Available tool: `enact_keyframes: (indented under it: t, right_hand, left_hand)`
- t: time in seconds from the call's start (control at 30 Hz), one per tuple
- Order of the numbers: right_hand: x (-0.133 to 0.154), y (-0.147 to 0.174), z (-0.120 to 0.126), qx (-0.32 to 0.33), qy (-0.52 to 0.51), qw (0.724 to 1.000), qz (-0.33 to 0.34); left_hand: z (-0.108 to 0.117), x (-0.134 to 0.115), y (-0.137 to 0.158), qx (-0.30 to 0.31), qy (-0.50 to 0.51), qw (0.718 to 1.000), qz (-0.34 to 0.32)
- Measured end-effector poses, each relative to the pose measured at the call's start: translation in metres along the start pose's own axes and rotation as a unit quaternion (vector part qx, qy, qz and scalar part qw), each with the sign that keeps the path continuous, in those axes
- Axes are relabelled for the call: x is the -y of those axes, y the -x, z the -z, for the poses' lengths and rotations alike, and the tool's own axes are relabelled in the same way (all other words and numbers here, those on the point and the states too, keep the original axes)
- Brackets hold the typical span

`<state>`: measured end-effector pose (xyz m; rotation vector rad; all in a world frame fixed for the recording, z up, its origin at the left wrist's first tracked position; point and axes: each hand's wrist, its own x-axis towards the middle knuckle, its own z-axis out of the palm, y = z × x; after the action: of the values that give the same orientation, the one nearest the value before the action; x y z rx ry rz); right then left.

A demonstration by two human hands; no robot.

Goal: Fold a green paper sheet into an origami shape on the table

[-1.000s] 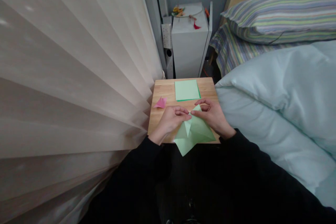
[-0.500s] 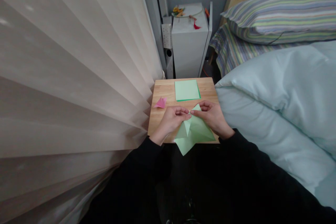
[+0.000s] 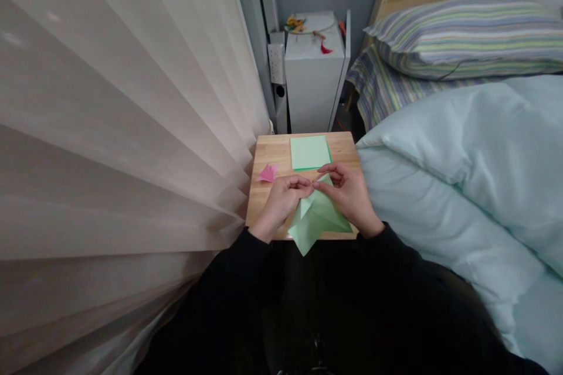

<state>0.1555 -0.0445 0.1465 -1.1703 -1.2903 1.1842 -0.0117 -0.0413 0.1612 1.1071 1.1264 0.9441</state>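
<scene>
A light green sheet of origami paper (image 3: 317, 215), partly folded and creased, is held between my two hands, its lower corner hanging past the table's front edge. My left hand (image 3: 285, 196) pinches its upper left edge between thumb and fingers. From the other side, my right hand (image 3: 347, 190) pinches the paper close to the left fingertips. Both hands hide part of the upper edge. Left of them lies a small folded pink paper piece (image 3: 267, 173). Beyond the hands rests a stack of square green paper (image 3: 310, 152).
The small wooden table (image 3: 259, 202) stands between a pleated curtain (image 3: 176, 129) on the left and a bed with a pale blue quilt (image 3: 440, 187) on the right. Behind it is a white cabinet (image 3: 313, 85) with a red tassel (image 3: 325, 48) on top. A striped pillow (image 3: 466, 38) lies farther back.
The view has shifted slightly. My hands stay close together on the green paper, and the right fingers have lifted and spread a little. The small flap near the left hand looks wider now.
</scene>
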Motion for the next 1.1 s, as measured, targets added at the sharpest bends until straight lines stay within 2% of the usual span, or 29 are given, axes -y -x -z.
enact_keyframes:
  t: [0.23, 0.43, 0.6, 0.67, 0.77, 0.87, 0.97, 1.03, 1.1]
  right_hand:
    - [-0.002, 0.0, 0.004, -0.034, 0.033, 0.999, 0.007]
    - [0.002, -0.001, 0.011, -0.104, 0.041, 0.994, 0.002]
    - [0.006, 0.002, 0.012, -0.016, -0.016, 1.0, -0.013]
    - [0.006, 0.004, 0.011, -0.014, -0.002, 1.0, -0.004]
    - [0.005, 0.004, 0.012, -0.052, 0.023, 0.998, 0.028]
    - [0.004, 0.001, 0.017, -0.088, 0.015, 0.995, 0.032]
    - [0.002, -0.001, 0.02, -0.109, 0.012, 0.994, 0.012]
    - [0.003, -0.002, 0.02, -0.113, 0.019, 0.993, -0.001]
    - [0.006, -0.001, 0.02, -0.113, 0.02, 0.993, -0.008]
  left_hand:
    - [-0.003, 0.001, 0.0, -0.003, -0.052, 0.998, -0.022]
    - [-0.006, 0.001, -0.001, -0.006, -0.081, 0.996, -0.022]
    - [-0.004, 0.005, -0.003, -0.023, -0.071, 0.997, -0.032]
    - [-0.005, 0.007, -0.003, -0.019, -0.076, 0.996, -0.035]
    - [-0.004, 0.008, -0.003, -0.01, -0.084, 0.996, -0.038]
    - [0.0, 0.005, -0.002, 0.018, -0.048, 0.998, -0.04]
    - [0.005, -0.003, 0.002, 0.087, -0.002, 0.995, -0.054]
    - [0.007, -0.007, 0.004, 0.137, -0.007, 0.989, -0.058]
    - [0.008, -0.008, 0.005, 0.161, -0.014, 0.985, -0.055]
